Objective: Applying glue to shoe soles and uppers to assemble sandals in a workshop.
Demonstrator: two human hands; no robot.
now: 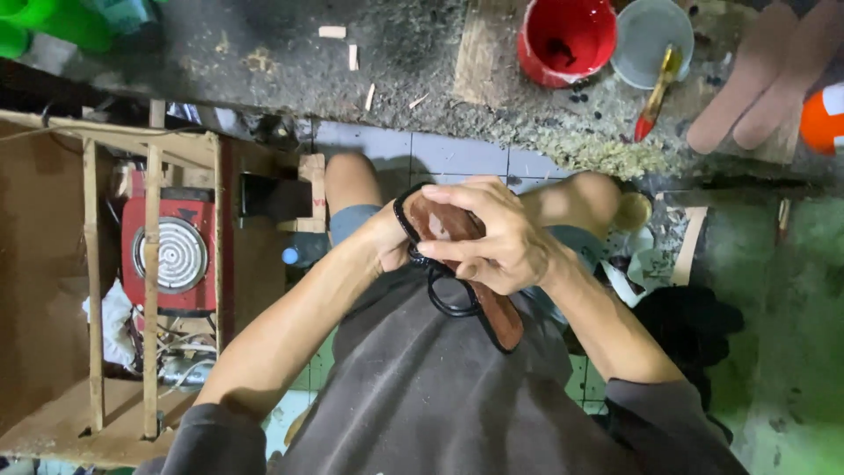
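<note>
Two hands meet on a brown sole-shaped piece with a black strap, held over the person's lap.

Left to right — a red electric hotplate (173, 255) sits in a wooden frame; the left hand (387, 242) grips the brown piece (475, 281) from beneath, the right hand (492, 242) curls over its top, fingers pressing the black strap (444, 295). Farther off, a red bucket (567, 40) stands on the floor.

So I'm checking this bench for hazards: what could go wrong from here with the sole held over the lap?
The brown sole with its black strap is gripped only by the left hand and right hand in mid-air, so it could slip. The red pot stands open near the bench edge and might spill. The brush leans loosely in the grey bowl.
</note>
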